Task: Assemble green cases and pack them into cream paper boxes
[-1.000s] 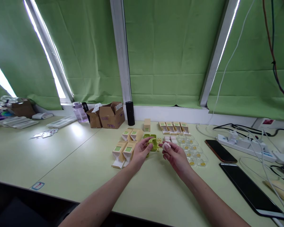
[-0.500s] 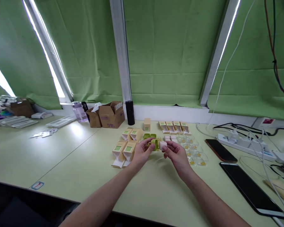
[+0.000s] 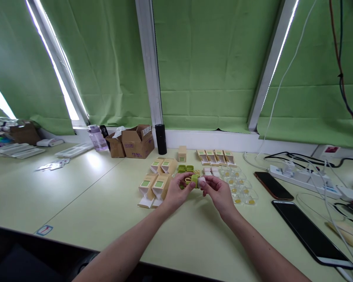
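Between the fingers of my left hand (image 3: 179,190) is a small green case (image 3: 194,179) with a loop on its left side. My right hand (image 3: 219,192) pinches a small white block (image 3: 201,181), which meets the green case's right side. How far the block sits inside the case I cannot tell. Behind my hands stand several more green cases (image 3: 186,168) and several white blocks (image 3: 211,171). Clear plastic shells (image 3: 242,190) with yellow spots lie just right of my right hand. Open cardboard boxes (image 3: 159,186) with green labels lie left of my left hand.
More small boxes (image 3: 216,157) line the back, beside one closed box (image 3: 182,154). A black cylinder (image 3: 161,139), brown cartons (image 3: 138,141) and a purple bottle (image 3: 97,138) stand back left. Two phones (image 3: 312,233) and a power strip (image 3: 304,182) with cables lie right.
The white block and the green case have come together; the gap between them has closed. Both hands stay in nearly the same place, and the view has shifted slightly.
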`<state>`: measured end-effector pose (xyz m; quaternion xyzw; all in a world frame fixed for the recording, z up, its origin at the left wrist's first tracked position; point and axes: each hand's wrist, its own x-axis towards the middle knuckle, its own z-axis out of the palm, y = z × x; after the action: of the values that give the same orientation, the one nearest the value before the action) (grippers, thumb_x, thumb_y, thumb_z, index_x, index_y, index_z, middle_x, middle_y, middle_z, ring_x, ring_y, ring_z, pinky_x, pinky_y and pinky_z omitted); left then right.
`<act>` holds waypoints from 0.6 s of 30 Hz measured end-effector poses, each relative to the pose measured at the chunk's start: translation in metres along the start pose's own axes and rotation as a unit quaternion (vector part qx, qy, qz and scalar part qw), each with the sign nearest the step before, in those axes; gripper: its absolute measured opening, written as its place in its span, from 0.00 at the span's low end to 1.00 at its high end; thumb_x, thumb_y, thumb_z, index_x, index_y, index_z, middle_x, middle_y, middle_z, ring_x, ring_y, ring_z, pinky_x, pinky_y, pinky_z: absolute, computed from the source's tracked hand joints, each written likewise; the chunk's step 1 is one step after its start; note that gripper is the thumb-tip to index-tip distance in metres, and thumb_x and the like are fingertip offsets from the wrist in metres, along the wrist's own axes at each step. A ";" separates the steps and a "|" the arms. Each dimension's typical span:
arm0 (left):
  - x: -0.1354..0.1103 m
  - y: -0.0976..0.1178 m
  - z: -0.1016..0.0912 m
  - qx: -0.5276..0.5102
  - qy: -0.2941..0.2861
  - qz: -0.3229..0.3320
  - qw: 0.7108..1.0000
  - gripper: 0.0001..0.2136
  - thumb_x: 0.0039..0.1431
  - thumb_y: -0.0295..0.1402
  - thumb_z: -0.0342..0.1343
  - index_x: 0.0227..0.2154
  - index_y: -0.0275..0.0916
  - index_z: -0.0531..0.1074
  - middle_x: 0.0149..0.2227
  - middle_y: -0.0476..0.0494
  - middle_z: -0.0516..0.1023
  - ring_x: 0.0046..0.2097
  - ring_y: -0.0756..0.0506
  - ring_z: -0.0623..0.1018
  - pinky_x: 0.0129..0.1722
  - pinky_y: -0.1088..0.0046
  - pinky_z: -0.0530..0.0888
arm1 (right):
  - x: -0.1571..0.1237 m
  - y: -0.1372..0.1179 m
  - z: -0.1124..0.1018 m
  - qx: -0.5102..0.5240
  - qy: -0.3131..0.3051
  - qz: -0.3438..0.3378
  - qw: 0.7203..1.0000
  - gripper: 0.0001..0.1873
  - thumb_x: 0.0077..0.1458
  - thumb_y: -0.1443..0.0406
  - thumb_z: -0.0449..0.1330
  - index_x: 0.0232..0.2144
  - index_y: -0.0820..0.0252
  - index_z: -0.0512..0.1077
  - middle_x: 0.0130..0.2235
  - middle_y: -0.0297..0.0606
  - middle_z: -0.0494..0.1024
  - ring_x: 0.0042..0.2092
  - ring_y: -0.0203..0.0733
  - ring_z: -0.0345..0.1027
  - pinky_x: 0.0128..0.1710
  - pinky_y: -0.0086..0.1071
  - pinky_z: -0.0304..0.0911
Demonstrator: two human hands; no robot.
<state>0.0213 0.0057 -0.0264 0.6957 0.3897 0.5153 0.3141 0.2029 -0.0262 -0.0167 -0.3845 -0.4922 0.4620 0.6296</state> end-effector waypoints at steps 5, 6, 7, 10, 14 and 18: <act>-0.002 0.004 0.000 0.012 0.008 0.006 1.000 0.25 0.58 0.53 0.67 0.50 0.38 0.81 0.48 0.35 0.83 0.44 0.40 0.81 0.44 0.63 0.78 | -0.003 0.000 0.002 -0.005 0.007 -0.008 1.000 0.27 0.42 0.45 0.78 0.35 0.59 0.82 0.29 0.39 0.82 0.26 0.38 0.68 0.26 0.34 0.68; -0.002 0.004 0.001 0.007 0.009 0.005 1.000 0.25 0.57 0.53 0.68 0.49 0.38 0.81 0.47 0.35 0.83 0.44 0.40 0.81 0.44 0.63 0.78 | -0.003 0.001 0.002 -0.005 0.007 -0.010 1.000 0.27 0.42 0.45 0.78 0.35 0.59 0.82 0.28 0.39 0.82 0.26 0.38 0.68 0.26 0.34 0.68; -0.003 0.004 0.001 0.003 0.010 0.004 1.000 0.25 0.57 0.53 0.69 0.49 0.38 0.81 0.46 0.35 0.83 0.44 0.40 0.81 0.44 0.63 0.78 | -0.003 0.002 0.002 -0.006 0.007 -0.012 1.000 0.27 0.43 0.45 0.78 0.35 0.59 0.82 0.28 0.38 0.81 0.26 0.38 0.68 0.26 0.34 0.68; -0.003 0.003 0.003 0.001 0.007 -0.002 1.000 0.25 0.55 0.52 0.70 0.46 0.38 0.80 0.44 0.36 0.83 0.42 0.41 0.80 0.41 0.66 0.77 | -0.004 0.004 0.002 -0.013 0.005 -0.022 1.000 0.26 0.45 0.45 0.77 0.37 0.59 0.83 0.28 0.37 0.80 0.26 0.38 0.68 0.27 0.34 0.69; -0.003 0.001 0.005 0.015 0.002 -0.021 1.000 0.23 0.53 0.51 0.71 0.43 0.37 0.79 0.42 0.37 0.81 0.41 0.42 0.79 0.38 0.67 0.75 | -0.007 0.005 0.002 -0.040 0.010 -0.036 0.998 0.30 0.50 0.45 0.74 0.48 0.58 0.83 0.26 0.33 0.76 0.26 0.37 0.66 0.26 0.33 0.68; -0.004 0.003 0.005 0.023 0.011 -0.012 1.000 0.21 0.52 0.49 0.73 0.40 0.38 0.80 0.41 0.39 0.80 0.41 0.42 0.77 0.41 0.65 0.75 | -0.010 0.003 0.003 -0.068 0.001 -0.035 0.997 0.30 0.53 0.44 0.71 0.49 0.57 0.83 0.30 0.35 0.78 0.26 0.36 0.65 0.26 0.33 0.68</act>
<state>0.0262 0.0009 -0.0274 0.6921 0.4138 0.5099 0.2996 0.1985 -0.0346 -0.0217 -0.4094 -0.5347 0.4046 0.6188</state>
